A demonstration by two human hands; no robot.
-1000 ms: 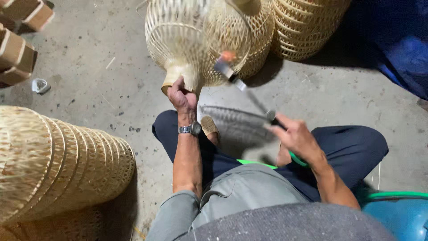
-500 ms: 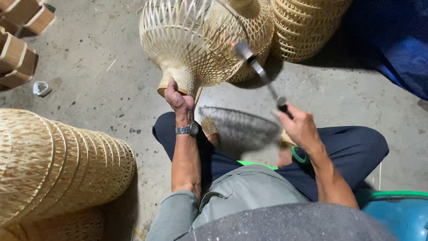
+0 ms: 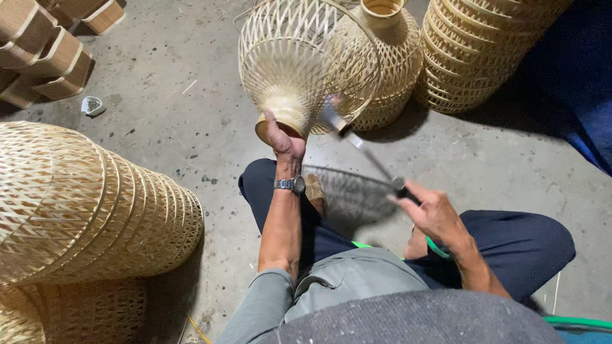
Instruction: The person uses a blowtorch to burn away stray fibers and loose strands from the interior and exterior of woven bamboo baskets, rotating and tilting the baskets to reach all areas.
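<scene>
A woven bamboo lampshade (image 3: 299,64) is held above the concrete floor (image 3: 159,83) by its narrow neck, around which the left hand (image 3: 284,139) is closed from below, so the wide body rises away beyond the grip. A slim metal-bladed tool (image 3: 357,143), possibly a knife since its tip is blurred, is gripped firmly by the handle in the right hand (image 3: 433,213), the blade pointing at the neck. 2 stacks of similar shades (image 3: 83,210) lie alongside.
</scene>
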